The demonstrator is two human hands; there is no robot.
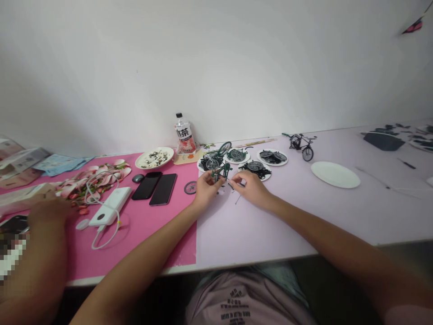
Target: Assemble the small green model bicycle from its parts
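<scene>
My left hand pinches a small dark green toy bicycle frame and holds it up over the table. Close beside it, my right hand has its fingertips pressed together on a small, thin dark part, too small to name. A thin pin-like piece is just below the right fingers. To the left of my left hand lies a loose spoked toy wheel. Behind both hands, a white plate bears grey wheels and dark parts.
Further back are more plates of parts, a bottle and an assembled toy bicycle. A white plate sits right. Left are two phones, a cabled power bank, pink petals and another person's arm.
</scene>
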